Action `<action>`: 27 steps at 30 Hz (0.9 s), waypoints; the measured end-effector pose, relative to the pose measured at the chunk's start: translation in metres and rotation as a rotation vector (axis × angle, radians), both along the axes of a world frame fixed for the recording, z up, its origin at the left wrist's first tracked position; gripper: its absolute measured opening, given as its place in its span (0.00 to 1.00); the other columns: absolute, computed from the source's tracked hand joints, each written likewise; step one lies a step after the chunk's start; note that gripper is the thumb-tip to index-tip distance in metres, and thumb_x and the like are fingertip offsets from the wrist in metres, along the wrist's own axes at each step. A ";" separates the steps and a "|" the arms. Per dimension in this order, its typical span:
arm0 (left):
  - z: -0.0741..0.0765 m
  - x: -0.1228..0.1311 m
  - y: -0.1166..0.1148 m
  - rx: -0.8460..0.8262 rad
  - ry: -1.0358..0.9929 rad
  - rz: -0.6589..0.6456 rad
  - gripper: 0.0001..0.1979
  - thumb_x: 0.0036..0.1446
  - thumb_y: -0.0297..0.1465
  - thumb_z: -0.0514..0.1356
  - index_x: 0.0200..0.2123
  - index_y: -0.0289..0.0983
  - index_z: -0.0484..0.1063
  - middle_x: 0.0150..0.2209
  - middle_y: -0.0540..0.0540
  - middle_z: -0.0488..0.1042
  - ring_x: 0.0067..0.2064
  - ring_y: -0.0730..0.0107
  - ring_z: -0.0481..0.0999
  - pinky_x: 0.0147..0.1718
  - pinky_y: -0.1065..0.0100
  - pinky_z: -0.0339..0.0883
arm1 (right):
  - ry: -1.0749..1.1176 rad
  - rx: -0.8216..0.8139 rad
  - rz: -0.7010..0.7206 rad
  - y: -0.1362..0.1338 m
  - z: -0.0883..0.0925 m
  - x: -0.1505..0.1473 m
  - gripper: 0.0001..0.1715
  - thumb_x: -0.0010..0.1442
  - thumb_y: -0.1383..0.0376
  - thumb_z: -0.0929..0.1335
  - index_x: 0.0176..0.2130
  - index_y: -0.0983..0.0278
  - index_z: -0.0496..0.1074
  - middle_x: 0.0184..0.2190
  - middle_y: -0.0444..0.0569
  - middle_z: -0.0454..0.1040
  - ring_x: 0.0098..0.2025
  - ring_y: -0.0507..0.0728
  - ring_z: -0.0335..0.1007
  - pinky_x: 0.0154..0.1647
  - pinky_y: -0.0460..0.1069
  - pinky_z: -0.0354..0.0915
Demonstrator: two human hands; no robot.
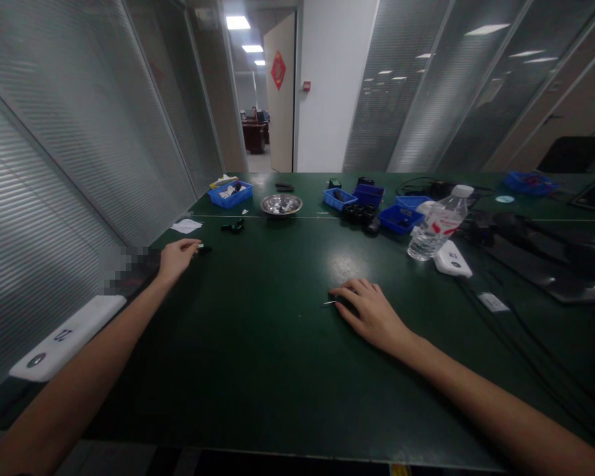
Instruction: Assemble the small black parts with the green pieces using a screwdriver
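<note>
My left hand (pixel 174 259) is at the left of the dark green table, thumb and fingers pinched on a small pale piece (pixel 201 246). A small black object (pixel 206 249) lies just beyond those fingertips; I cannot tell whether they touch. My right hand (pixel 371 312) rests low over the table, right of the middle, with its fingers curled. From under its fingertips sticks a thin metal rod (pixel 329 303), pointing left; the rest of it is hidden by the hand. Beyond my left hand lies a small dark green and black item (pixel 233 227).
A metal bowl (pixel 281 205) with small bits stands mid-table, near a blue tray (pixel 231 194). Further right are a blue bin (pixel 400 219), a black tool-like cluster (pixel 359 212), an upright water bottle (pixel 441 223), a white box (pixel 452 259) and cables. Another white box (pixel 68 338) lies beside my left forearm.
</note>
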State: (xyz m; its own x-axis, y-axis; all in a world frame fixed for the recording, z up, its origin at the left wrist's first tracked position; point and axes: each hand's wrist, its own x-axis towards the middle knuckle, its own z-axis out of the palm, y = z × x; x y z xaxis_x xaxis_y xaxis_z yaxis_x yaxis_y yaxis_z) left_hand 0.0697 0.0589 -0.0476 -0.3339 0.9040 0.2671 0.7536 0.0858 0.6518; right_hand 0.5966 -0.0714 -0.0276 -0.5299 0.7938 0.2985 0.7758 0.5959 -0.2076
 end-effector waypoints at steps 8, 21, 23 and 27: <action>0.004 0.012 -0.004 0.075 0.134 -0.021 0.16 0.63 0.37 0.59 0.47 0.37 0.81 0.45 0.41 0.83 0.44 0.56 0.81 0.47 0.63 0.72 | 0.007 -0.018 -0.003 0.000 0.000 0.000 0.18 0.71 0.61 0.63 0.58 0.55 0.72 0.50 0.54 0.73 0.51 0.63 0.69 0.49 0.59 0.64; -0.003 0.012 -0.006 0.089 0.343 -0.065 0.15 0.63 0.36 0.58 0.44 0.34 0.81 0.41 0.40 0.81 0.39 0.57 0.79 0.42 0.63 0.71 | 0.009 -0.022 0.004 -0.001 0.002 0.000 0.18 0.71 0.61 0.63 0.57 0.56 0.72 0.50 0.54 0.73 0.52 0.64 0.69 0.49 0.59 0.65; -0.004 0.012 -0.006 0.091 0.366 -0.069 0.16 0.63 0.37 0.58 0.44 0.33 0.81 0.41 0.39 0.80 0.38 0.57 0.79 0.42 0.62 0.71 | 0.014 -0.023 0.002 -0.001 0.002 0.000 0.18 0.71 0.61 0.63 0.57 0.55 0.72 0.50 0.54 0.73 0.51 0.64 0.69 0.49 0.59 0.65; -0.004 0.014 -0.008 0.087 0.403 -0.098 0.18 0.65 0.40 0.57 0.45 0.33 0.81 0.42 0.39 0.79 0.39 0.57 0.78 0.43 0.61 0.71 | 0.016 -0.024 0.006 -0.002 0.004 -0.001 0.18 0.71 0.61 0.63 0.57 0.55 0.73 0.50 0.54 0.73 0.51 0.64 0.69 0.48 0.60 0.65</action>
